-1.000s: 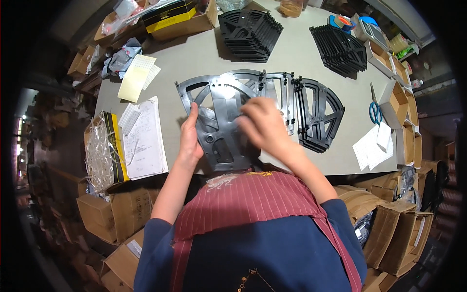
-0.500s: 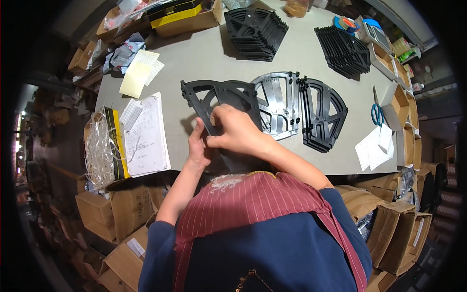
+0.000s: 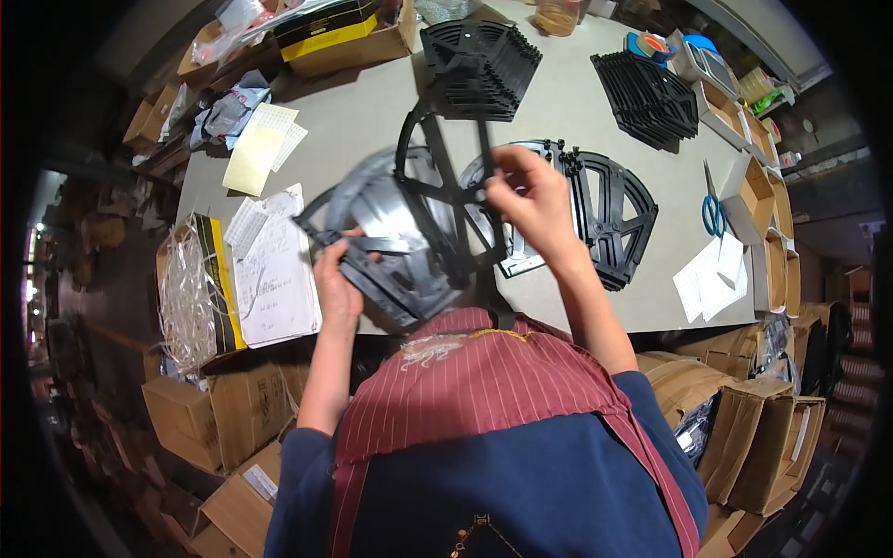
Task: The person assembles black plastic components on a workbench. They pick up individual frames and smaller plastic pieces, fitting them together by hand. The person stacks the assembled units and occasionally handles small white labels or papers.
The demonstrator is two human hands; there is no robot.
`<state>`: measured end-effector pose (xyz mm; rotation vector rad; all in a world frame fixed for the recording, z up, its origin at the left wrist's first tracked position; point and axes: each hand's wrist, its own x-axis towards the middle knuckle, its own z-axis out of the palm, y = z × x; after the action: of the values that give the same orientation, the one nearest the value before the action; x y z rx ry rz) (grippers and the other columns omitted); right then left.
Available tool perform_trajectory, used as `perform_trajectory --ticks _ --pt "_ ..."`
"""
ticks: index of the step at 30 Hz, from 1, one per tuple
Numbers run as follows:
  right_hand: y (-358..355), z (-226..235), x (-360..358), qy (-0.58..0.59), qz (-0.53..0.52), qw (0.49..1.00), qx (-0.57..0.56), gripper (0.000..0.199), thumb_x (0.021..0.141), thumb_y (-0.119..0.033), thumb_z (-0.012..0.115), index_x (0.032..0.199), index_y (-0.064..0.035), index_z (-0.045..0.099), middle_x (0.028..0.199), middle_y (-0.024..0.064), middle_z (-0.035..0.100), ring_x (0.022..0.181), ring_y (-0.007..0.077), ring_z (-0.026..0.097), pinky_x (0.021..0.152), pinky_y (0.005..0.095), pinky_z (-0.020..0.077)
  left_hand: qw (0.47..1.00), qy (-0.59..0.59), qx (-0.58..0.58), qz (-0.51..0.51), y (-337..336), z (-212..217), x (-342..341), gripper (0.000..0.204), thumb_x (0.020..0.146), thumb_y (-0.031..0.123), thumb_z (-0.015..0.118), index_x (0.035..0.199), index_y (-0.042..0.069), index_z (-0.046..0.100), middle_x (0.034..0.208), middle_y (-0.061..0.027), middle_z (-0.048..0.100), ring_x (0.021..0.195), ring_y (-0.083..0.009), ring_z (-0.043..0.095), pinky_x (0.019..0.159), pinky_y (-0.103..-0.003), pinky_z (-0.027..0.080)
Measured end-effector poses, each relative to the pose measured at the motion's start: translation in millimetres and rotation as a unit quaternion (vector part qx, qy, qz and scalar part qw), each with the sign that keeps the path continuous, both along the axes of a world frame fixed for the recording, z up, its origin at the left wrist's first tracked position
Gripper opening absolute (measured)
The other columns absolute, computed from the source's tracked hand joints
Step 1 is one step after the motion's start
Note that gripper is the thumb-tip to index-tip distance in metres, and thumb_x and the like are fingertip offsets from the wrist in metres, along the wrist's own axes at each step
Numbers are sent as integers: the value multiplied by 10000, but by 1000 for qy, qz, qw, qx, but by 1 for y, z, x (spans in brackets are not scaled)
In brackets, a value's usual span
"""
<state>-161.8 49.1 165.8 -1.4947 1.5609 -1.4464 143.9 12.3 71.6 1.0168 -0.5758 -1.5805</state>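
The left hand (image 3: pixel 337 284) clamps the lower left edge of a black spoked reel (image 3: pixel 409 232), and the right hand (image 3: pixel 530 200) pinches its upper right rim. The reel is lifted above the table (image 3: pixel 372 112), tilted, blurred. Behind it lie black reel halves (image 3: pixel 609 219); papers (image 3: pixel 274 270) lie left of it.

Grey table (image 3: pixel 372 112) w/ lots on it. Far side: two stacks of black plastic frames (image 3: pixel 484 56) and (image 3: pixel 646 93), yellow-black box (image 3: pixel 326 23). Left: yellow notepad (image 3: pixel 256 149), printed sheets (image 3: pixel 274 270), bag of clear plastic (image 3: pixel 186 288) at the edge. Mid-right: black round frames (image 3: pixel 614 219) lying flat, touching. Right: blue scissors (image 3: pixel 713 209), white paper slips (image 3: pixel 712 279), small cardboard boxes (image 3: pixel 749 195) along the rim.
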Motion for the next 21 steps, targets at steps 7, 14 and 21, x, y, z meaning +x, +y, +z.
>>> perform_trajectory --ticks 7,14,21 --pt "3 -116 -82 222 -117 945 208 293 812 -141 601 1031 14 718 985 268 709 964 438 680 873 487 533 993 -24 -28 112 -28 10 78 287 940 121 575 1155 -64 616 1183 -196 664 1030 -271 658 754 -394 598" --pt "15 -111 -75 399 -145 864 270 181 794 -132 652 910 7 655 894 213 715 846 415 698 755 502 560 992 18 29 120 -19 7 88 276 958 178 554 1118 -40 611 1187 -190 652 1001 -261 643 796 -360 585" --pt "-9 -125 -91 475 -171 842 188 174 799 -156 660 883 -4 672 842 200 704 789 396 707 715 504 575 996 16 40 83 -21 4 65 250 959 171 555 1105 -23 618 1155 -190 675 955 -251 659 759 -365 590"
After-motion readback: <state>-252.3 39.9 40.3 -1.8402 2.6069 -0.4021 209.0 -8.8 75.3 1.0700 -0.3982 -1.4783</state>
